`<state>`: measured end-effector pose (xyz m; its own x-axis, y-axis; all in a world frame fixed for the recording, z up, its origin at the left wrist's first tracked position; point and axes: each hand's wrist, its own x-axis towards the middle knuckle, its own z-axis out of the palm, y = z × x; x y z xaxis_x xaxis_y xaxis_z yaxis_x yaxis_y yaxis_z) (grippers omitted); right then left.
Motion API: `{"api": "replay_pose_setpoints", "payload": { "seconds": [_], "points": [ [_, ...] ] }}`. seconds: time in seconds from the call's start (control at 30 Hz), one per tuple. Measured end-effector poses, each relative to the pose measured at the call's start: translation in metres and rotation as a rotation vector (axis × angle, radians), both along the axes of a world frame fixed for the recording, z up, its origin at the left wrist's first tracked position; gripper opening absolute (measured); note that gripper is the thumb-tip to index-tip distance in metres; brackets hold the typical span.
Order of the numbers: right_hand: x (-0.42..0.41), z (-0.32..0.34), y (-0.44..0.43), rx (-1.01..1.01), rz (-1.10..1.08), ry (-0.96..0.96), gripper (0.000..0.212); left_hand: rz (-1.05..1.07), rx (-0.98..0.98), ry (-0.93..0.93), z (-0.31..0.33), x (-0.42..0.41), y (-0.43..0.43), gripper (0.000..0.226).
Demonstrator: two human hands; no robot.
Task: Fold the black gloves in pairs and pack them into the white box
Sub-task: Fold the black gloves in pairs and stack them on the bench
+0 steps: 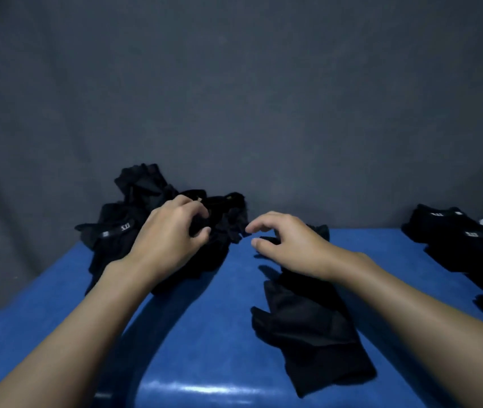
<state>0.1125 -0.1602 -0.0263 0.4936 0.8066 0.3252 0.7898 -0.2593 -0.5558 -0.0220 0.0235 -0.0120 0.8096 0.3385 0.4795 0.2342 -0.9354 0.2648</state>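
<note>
The left hand (166, 240) grips black fabric in the glove pile (134, 207) at the table's (199, 334) far left. The right hand (290, 242), fingers loosely curled and empty, hovers over a flat glove (308, 325). Folded gloves (455, 242) lie far right.

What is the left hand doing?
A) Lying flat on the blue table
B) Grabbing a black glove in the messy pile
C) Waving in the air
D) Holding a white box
B: the left hand has its fingers and thumb curled into the pile of black gloves, pinching one, while the right hand holds nothing.
</note>
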Motion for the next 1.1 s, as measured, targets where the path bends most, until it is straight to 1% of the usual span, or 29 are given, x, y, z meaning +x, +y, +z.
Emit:
{"api": "replay_pose_setpoints", "payload": {
  "seconds": [0.07,0.17,0.3,0.43,0.53,0.73,0.87,0.93,1.1],
  "points": [
    [0.0,-0.001,0.017,-0.011,0.013,0.021,0.023,0.015,0.005,0.031,0.0,-0.003,0.015,0.029],
    [0.0,-0.002,0.039,-0.023,0.034,0.038,0.024,0.011,0.026,0.047,0.0,-0.008,0.034,0.027],
    [0.002,-0.009,0.066,-0.07,0.057,0.053,0.032,0.007,0.089,0.076,-0.003,-0.011,0.053,0.027],
    [0.0,-0.014,0.087,-0.055,0.079,0.131,0.036,-0.013,0.058,0.108,-0.006,-0.011,0.067,0.028],
    [-0.004,-0.015,0.098,0.017,0.111,0.2,0.033,-0.023,0.046,0.1,-0.007,-0.009,0.067,0.03],
    [-0.006,-0.01,0.107,0.106,0.067,0.23,0.02,-0.028,0.027,0.077,-0.007,-0.007,0.067,0.028],
    [-0.011,0.003,0.099,0.321,0.05,0.422,0.013,-0.045,0.002,0.01,0.002,-0.013,0.063,0.023],
    [-0.012,0.011,0.09,0.425,0.056,0.497,0.014,-0.065,-0.017,-0.045,0.007,-0.016,0.057,0.021],
    [-0.011,0.03,0.061,0.539,0.005,0.505,0.019,-0.148,-0.051,-0.185,0.019,-0.019,0.029,0.017]
  ]
}}
